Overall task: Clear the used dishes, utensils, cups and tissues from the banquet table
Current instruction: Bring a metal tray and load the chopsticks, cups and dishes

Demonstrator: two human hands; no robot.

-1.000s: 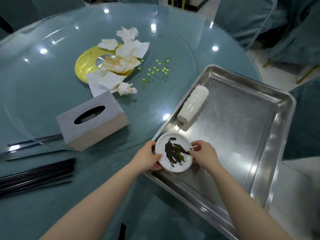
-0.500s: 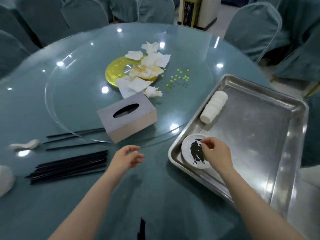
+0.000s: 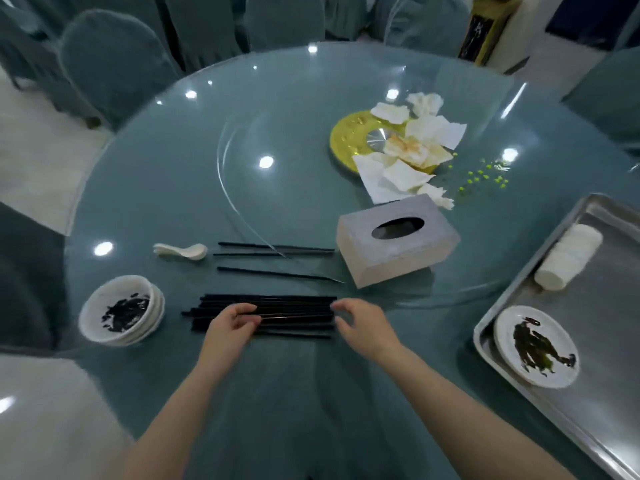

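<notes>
Both hands at the chopsticks (image 3: 277, 315), a loose black bundle near the table's near edge. Left hand (image 3: 230, 323) has fingers curled over the sticks; right hand (image 3: 362, 323) has its fingers curled at the right tips, probably squaring the ends for one lift. Thin, smooth rods, likely to roll. Steel tray (image 3: 588, 393) at right holds a dirty plate (image 3: 535, 344).
</notes>
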